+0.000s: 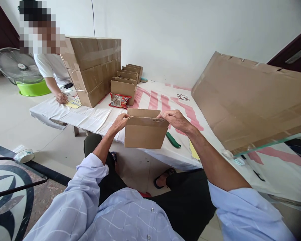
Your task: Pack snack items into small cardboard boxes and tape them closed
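Note:
I hold a small brown cardboard box (143, 134) in front of me, above the near edge of the white cloth-covered table (90, 115). My left hand (119, 122) grips its upper left corner, fingers closed on the top flap. My right hand (177, 119) pinches the upper right corner of the flap. The box's top flap is partly folded over. A red snack packet (119, 100) lies on the table beyond the box.
A row of small open boxes (126, 80) stands behind the packet, beside stacked large taped cartons (94, 68). A big flat cardboard sheet (251, 100) leans at right. A green object (173, 140) and yellow paper (193, 151) lie near me. Another person's hand (62, 98) rests on labels at far left.

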{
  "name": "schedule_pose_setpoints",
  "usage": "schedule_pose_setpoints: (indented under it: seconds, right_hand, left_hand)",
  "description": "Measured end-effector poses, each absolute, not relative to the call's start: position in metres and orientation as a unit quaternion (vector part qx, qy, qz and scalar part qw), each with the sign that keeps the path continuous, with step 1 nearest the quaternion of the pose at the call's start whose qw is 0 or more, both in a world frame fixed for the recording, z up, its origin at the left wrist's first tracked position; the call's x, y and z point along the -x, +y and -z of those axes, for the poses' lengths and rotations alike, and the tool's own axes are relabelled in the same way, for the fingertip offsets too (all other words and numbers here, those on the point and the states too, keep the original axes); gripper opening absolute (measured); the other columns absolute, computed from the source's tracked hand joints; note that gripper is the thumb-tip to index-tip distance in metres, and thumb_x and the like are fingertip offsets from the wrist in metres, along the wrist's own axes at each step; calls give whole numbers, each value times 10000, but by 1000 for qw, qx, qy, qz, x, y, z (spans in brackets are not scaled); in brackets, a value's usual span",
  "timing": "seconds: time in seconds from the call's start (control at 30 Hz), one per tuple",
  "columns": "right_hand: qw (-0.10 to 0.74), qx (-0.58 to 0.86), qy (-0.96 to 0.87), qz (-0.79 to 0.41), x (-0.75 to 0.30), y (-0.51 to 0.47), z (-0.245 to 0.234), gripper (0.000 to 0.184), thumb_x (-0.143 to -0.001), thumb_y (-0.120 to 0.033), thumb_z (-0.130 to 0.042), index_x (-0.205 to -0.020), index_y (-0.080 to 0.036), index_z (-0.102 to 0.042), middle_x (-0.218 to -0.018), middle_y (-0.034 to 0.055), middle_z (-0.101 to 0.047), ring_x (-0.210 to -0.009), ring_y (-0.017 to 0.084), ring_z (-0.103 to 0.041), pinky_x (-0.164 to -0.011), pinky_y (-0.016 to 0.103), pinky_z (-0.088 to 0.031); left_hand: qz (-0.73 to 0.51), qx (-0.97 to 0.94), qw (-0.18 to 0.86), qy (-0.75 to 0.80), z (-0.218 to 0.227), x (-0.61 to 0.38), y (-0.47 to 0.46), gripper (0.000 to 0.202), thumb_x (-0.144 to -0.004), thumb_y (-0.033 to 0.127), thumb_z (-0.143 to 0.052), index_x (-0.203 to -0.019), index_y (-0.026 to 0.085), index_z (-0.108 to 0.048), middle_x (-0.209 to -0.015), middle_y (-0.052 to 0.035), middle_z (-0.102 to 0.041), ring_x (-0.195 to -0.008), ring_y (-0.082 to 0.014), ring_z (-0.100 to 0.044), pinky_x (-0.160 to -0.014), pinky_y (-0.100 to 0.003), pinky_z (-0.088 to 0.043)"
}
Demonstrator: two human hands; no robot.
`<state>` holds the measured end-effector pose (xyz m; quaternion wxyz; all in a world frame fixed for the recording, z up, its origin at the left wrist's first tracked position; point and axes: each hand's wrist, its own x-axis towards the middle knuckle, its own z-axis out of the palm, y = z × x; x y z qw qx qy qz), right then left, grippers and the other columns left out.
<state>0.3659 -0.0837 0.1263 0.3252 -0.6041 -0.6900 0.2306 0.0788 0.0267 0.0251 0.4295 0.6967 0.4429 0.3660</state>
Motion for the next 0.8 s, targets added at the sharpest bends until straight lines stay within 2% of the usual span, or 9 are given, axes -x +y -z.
schedule_pose_setpoints:
  seconds: [0.1, 0.23, 0.33, 0.43, 0.53, 0.67, 0.8]
  right_hand:
    - [317, 607, -689, -237, -364, -84, -131, 431, -859, -536, -611, -858, -152, -808, -822, 56, -731, -716, 164, -556, -621, 289, -407]
    - [267, 598, -717, -240, -356, -94, -137, 303, -855, -443, -632, -816, -182, -781, -818, 37, -747, -719, 167, -597, -651, 298, -424]
    - [163, 600, -758, -196, -346, -110, -136, 179, -862, -331, -660, -823, -209, -786, -836, 28, -771, -767, 187, -654, -693, 306, -443]
    - [50, 615, -782, -90, -331, -132, -129, 105, -893, -260, -697, -861, -220, -789, -925, 53, -803, -886, 236, -705, -741, 321, -461]
    - [-19, 625, -780, 23, -312, -152, -122, 116, -971, -226, -677, -951, -199, -788, -1022, 122, -813, -1045, 311, -730, -790, 353, -493]
    - [-78, 652, -749, 89, -286, -165, -116, 151, -1026, -180, -627, -1045, -152, -775, -977, 186, -786, -961, 341, -758, -726, 373, -503]
    - [-94, 654, -746, 84, -263, -167, -111, 227, -1054, -150, -554, -1117, -125, -771, -1057, 219, -768, -943, 342, -771, -716, 385, -529]
  left_hand:
    - [-368, -690, 443, 438, -24, -78, 25, 396, -790, 510, -658, -949, 157, -738, -1063, -89, -767, -1048, -291, -676, -925, -401, -539]
    - [-364, -686, 455, 436, -19, -75, 11, 518, -780, 579, -745, -1089, 165, -715, -1125, -106, -746, -997, -275, -678, -868, -401, -557]
    - [-392, -707, 438, 393, -8, -68, -8, 557, -789, 571, -786, -1188, 200, -671, -1213, -105, -720, -1106, -293, -682, -882, -407, -575]
    - [-426, -740, 398, 335, 4, -59, -30, 554, -816, 516, -788, -1265, 233, -630, -1306, -102, -676, -1223, -305, -662, -935, -425, -584]
    - [-451, -765, 346, 303, 11, -51, -50, 527, -853, 446, -767, -1311, 242, -604, -1381, -116, -627, -1266, -302, -642, -978, -439, -580]
    - [-462, -788, 289, 286, 14, -45, -70, 490, -928, 418, -726, -1356, 232, -574, -1439, -156, -585, -1308, -308, -615, -991, -437, -584]
    - [-468, -800, 235, 294, 19, -43, -81, 499, -975, 456, -701, -1385, 213, -555, -1433, -184, -579, -1337, -328, -595, -1043, -460, -566]
